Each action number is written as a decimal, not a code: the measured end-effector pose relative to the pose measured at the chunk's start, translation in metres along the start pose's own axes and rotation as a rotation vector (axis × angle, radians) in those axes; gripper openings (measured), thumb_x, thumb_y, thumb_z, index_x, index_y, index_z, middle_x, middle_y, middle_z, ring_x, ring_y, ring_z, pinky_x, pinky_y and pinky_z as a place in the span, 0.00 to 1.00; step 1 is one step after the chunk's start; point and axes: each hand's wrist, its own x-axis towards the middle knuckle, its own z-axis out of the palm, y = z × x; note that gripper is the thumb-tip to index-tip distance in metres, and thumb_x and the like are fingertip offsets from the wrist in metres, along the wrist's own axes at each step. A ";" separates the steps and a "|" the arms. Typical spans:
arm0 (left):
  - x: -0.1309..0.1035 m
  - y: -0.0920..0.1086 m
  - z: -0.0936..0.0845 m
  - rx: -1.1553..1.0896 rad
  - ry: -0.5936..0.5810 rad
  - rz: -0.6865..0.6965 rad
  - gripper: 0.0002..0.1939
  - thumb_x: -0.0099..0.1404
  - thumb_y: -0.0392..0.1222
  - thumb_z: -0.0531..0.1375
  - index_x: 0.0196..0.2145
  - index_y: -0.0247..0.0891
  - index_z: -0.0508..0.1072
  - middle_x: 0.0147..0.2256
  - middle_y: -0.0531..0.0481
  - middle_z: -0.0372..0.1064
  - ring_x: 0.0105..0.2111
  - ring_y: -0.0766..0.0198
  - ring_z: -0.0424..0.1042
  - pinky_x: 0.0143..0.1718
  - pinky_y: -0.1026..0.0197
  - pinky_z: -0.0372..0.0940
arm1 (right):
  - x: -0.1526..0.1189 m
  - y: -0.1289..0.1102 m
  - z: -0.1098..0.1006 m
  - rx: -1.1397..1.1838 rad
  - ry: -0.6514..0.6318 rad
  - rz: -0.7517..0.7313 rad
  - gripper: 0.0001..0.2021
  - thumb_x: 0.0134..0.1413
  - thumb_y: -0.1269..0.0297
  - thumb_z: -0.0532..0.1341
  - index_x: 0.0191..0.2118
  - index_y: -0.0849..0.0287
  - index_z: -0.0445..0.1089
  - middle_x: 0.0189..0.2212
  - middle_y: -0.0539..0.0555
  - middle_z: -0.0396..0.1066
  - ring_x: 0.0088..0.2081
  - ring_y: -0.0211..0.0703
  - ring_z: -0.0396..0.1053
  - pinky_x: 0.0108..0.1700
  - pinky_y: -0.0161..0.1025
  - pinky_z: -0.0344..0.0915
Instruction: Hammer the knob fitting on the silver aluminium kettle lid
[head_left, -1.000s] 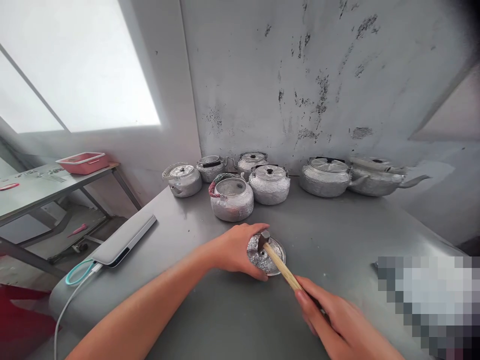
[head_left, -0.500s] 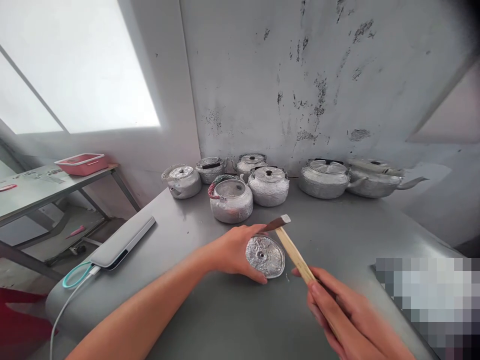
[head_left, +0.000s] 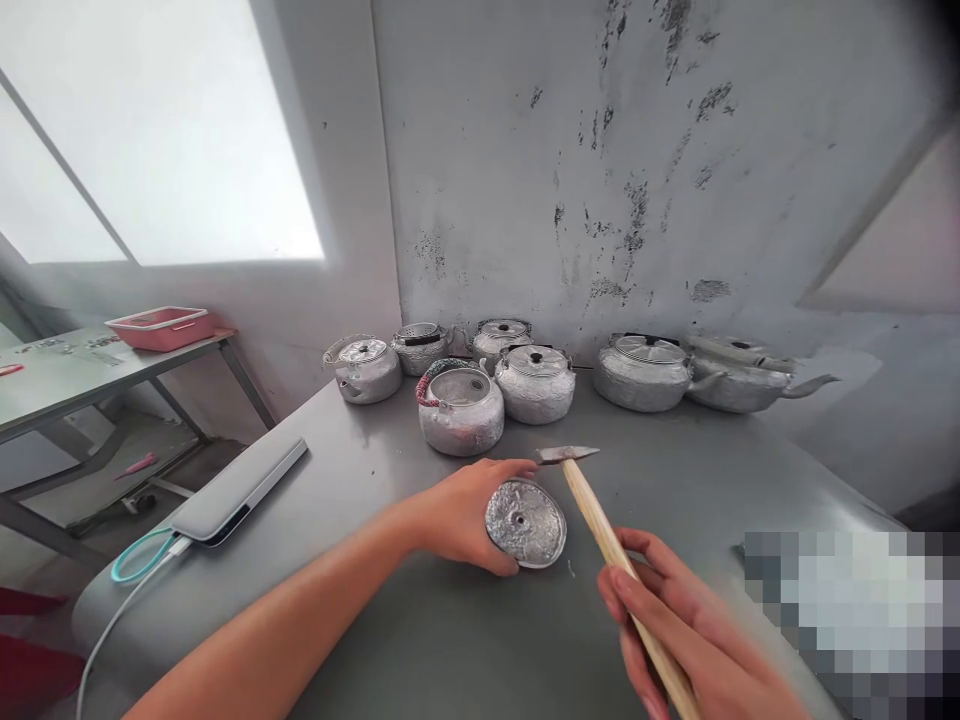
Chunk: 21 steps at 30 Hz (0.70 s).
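My left hand (head_left: 469, 515) grips a small oval silver lid (head_left: 526, 524) by its left edge; the lid's hammered face with a small central hole is turned toward me. In my right hand (head_left: 667, 610) is the pale wooden handle of a hammer (head_left: 600, 520). Its narrow metal head lies sideways just above the lid, close to the fingertips of my left hand. Behind the hands stands a silver kettle (head_left: 461, 425) without a lid, its handle wrapped in red and dark cord.
Several silver kettles line the back of the grey table (head_left: 450, 640), among them a lidded one (head_left: 536, 395) and a wide one (head_left: 643, 380). A grey power bank (head_left: 240, 490) with a cable lies left. A pink basket (head_left: 165, 330) sits on a side table.
The hammer head has turned in my right hand, so its pointed end now faces right. The lid in my left hand appears slightly lower and further left, and the view has shifted a little.
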 end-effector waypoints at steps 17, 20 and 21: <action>-0.002 0.000 0.009 -0.006 0.066 -0.089 0.58 0.45 0.56 0.72 0.68 0.42 0.51 0.63 0.41 0.56 0.63 0.45 0.56 0.63 0.46 0.55 | 0.002 0.008 0.005 -0.368 0.103 -0.168 0.15 0.64 0.48 0.50 0.48 0.51 0.56 0.22 0.41 0.61 0.14 0.32 0.49 0.14 0.32 0.48; -0.002 0.002 0.007 -0.012 0.055 -0.089 0.58 0.45 0.53 0.72 0.68 0.42 0.52 0.62 0.42 0.59 0.61 0.45 0.59 0.63 0.48 0.56 | 0.001 0.009 0.002 -0.404 0.061 -0.139 0.14 0.64 0.49 0.50 0.48 0.52 0.57 0.22 0.42 0.61 0.16 0.34 0.52 0.15 0.32 0.49; -0.002 0.002 0.006 -0.012 0.048 -0.084 0.57 0.45 0.51 0.72 0.68 0.42 0.52 0.62 0.42 0.59 0.61 0.45 0.59 0.62 0.48 0.57 | 0.001 0.009 0.002 -0.408 0.057 -0.133 0.15 0.64 0.49 0.50 0.49 0.52 0.57 0.22 0.42 0.61 0.17 0.34 0.52 0.15 0.32 0.49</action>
